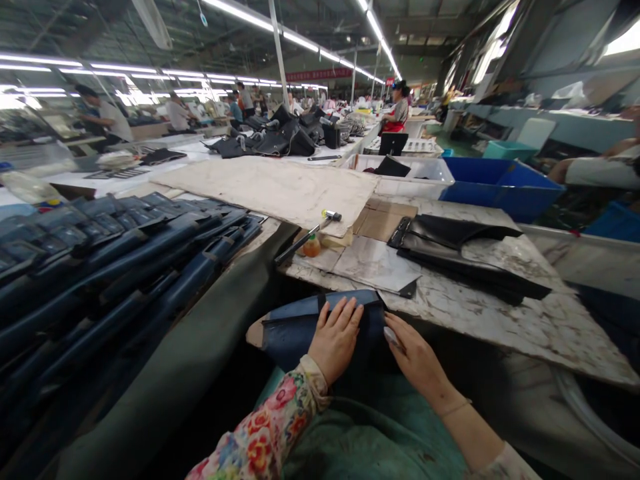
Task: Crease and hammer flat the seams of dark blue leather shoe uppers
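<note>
A dark blue leather piece (295, 323) lies folded on a small work surface right in front of me. My left hand (336, 340) rests flat on it with the fingers stretched out. My right hand (415, 357) sits at the piece's right edge, fingers closed round a small whitish object that I cannot make out. A hammer (307, 237) with a dark handle lies on the table just beyond, next to a small orange bottle (312, 247).
Several rows of dark blue leather pieces (115, 260) fill the left. Black leather pieces (465, 257) lie on the worn white table (500, 313) at right. A blue bin (500, 190) stands behind them. A beige cloth (280, 187) covers the middle bench. Other people work far off.
</note>
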`<state>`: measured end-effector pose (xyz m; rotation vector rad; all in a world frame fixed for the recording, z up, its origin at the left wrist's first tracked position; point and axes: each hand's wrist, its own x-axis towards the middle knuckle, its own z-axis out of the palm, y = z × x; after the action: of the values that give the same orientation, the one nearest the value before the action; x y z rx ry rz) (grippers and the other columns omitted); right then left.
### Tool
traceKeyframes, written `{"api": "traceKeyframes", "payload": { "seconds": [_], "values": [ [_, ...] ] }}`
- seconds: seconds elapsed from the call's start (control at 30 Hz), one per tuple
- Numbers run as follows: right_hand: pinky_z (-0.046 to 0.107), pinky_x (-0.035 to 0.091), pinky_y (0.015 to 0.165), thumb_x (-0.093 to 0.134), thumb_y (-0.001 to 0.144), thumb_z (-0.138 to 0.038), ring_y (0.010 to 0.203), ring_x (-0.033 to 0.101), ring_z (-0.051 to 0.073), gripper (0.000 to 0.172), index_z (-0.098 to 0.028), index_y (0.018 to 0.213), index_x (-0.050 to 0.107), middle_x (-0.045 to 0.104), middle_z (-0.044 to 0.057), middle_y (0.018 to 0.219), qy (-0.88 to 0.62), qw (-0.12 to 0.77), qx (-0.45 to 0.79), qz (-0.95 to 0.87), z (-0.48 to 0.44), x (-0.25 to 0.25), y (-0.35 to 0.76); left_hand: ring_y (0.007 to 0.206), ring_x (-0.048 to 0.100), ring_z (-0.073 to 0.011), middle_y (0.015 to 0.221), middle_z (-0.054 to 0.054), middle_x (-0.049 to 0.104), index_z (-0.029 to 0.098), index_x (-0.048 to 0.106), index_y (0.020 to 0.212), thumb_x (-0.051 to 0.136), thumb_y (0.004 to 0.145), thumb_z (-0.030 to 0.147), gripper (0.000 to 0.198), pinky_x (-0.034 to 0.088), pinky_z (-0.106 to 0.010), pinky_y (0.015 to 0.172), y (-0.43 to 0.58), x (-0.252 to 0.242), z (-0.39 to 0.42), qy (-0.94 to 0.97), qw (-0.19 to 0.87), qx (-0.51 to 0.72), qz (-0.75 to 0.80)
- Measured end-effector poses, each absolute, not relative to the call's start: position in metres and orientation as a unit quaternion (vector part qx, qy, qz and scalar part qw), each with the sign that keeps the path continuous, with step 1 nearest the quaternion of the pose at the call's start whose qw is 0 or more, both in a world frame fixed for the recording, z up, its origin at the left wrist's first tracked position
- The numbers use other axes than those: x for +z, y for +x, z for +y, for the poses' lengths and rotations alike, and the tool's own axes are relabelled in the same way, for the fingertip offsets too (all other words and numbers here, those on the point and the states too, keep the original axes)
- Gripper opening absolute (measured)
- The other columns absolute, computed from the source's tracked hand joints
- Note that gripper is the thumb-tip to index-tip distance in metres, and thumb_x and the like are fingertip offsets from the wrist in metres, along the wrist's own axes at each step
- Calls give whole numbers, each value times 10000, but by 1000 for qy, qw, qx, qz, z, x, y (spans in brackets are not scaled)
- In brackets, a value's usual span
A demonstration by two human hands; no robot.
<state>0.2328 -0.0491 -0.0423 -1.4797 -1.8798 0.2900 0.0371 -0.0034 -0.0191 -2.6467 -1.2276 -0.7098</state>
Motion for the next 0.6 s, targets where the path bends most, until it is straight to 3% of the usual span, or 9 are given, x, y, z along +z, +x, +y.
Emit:
{"api": "traceKeyframes", "payload": {
  "seconds": [0.27, 0.6],
  "values": [
    [435, 392, 1013, 386, 885, -248, 1183, 464, 237, 387, -162, 1242, 507, 500, 115, 1281, -575, 347, 115, -732, -51, -39, 230, 1177, 452, -188, 1309, -39, 507, 214, 459, 1291, 414, 873, 170, 423, 326, -363, 1022, 32, -19, -7, -881, 91, -234, -401],
    [426, 396, 1012, 385, 877, -234, 1191, 457, 234, 398, -156, 1249, 500, 493, 112, 1289, -571, 342, 118, -737, -50, -40, 233, 1163, 460, -185, 1277, -50, 529, 218, 449, 1304, 402, 877, 156, 435, 310, -359, 1033, 29, -27, -10, -879, 105, -237, -400]
  ]
}}
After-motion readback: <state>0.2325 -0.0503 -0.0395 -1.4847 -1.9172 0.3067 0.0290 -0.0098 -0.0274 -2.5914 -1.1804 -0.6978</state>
